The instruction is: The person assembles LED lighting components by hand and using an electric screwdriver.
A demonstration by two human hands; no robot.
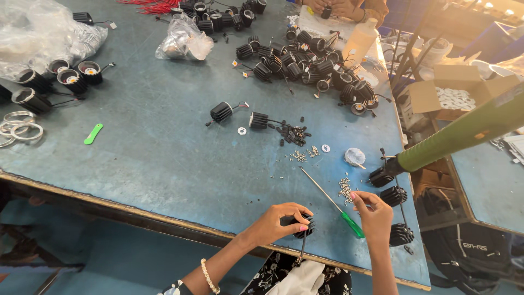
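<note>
A person seated at a blue worktable (pixel 164 164) grips a small black finned lamp housing (pixel 303 225) in the left hand (pixel 278 223), fingers wrapped round it near the table's front edge, a thin wire hanging down from it. The right hand (pixel 373 213) hovers just to the right, thumb and fingertips pinched together as if on something very small; whether a screw sits between them cannot be told. A green-handled screwdriver (pixel 333 203) lies on the table between the two hands, its long axis running diagonally from the metal tip at upper left to the handle at lower right, the handle end just beside the right hand and plainly nearer to it than to the left. A scatter of small silver screws (pixel 345 188) sits just beyond the right fingertips, toward the table's middle. Three more finned housings (pixel 394 195) stand in a line along the right edge. Farther back lie two wired housings (pixel 221 111), loose black parts (pixel 293 134) and a large heap of housings (pixel 316 65) beside a pale plastic bottle (pixel 360 39). A green plastic tool (pixel 93 134) and metal rings (pixel 19 125) rest at the left. At the far end, another person's hands (pixel 330 7) work on a part. A green padded bar (pixel 464 134) crosses the right of the view.
</note>
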